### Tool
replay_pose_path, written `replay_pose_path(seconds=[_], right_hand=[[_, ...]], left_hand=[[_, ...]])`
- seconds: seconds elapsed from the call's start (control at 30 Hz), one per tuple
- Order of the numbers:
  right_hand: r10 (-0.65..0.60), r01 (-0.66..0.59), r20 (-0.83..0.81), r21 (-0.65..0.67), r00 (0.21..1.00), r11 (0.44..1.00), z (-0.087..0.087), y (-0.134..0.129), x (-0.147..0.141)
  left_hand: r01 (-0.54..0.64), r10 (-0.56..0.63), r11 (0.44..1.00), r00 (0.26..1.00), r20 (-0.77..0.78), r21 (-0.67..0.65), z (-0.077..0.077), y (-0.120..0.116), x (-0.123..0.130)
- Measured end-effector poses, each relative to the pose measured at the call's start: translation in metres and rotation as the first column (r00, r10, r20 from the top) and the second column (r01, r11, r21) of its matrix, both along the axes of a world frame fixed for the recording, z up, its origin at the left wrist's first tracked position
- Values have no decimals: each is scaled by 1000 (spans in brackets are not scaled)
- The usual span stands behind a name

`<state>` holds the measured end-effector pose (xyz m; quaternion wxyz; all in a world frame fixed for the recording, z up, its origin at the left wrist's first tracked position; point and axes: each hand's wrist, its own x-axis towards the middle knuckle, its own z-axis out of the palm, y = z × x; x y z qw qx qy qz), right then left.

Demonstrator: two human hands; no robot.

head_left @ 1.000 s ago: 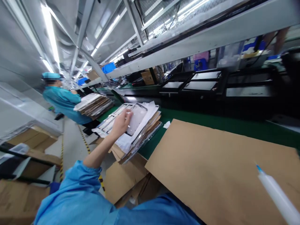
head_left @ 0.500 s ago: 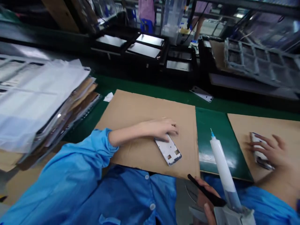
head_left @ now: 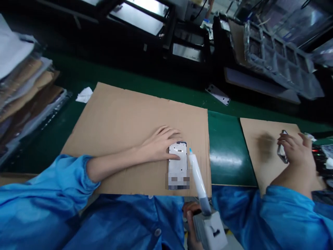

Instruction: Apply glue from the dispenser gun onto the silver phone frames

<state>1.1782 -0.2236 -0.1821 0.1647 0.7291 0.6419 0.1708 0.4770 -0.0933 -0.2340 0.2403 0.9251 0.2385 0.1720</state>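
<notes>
A white phone frame (head_left: 177, 161) lies lengthwise on a brown cardboard sheet (head_left: 122, 121). My left hand (head_left: 160, 144) rests on the frame's top left corner and holds it down, fingers spread over its edge. My right hand (head_left: 190, 211), mostly hidden at the bottom, grips a grey glue dispenser (head_left: 209, 229). The dispenser's white syringe (head_left: 199, 180) slants up. Its blue tip sits right beside the frame's upper right edge.
A co-worker's hand (head_left: 295, 152) at the right holds another frame over a second cardboard sheet (head_left: 260, 146). A green belt (head_left: 226, 146) runs beneath. Stacked trays and cardboard (head_left: 23, 90) stand at the left, a loose frame (head_left: 218, 94) lies behind, and a grey compartment tray (head_left: 278, 55) sits at the back right.
My left hand came from the stack at the left with a frame, laid it on the cardboard and turned it lengthwise. The syringe tip moved in beside the frame.
</notes>
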Motion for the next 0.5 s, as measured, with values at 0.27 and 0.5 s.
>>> replay_pose_path(seconds=[0.27,0.5], right_hand=[[-196,227,169,-193,966,955,60,86,73],[-180,188,62,-158,982,969,80,138,116]], left_hand=[[-5,5,1000,989,148,4,-5,-3,1],[-17,18,1000,991,129,-4,-5,-4,1]])
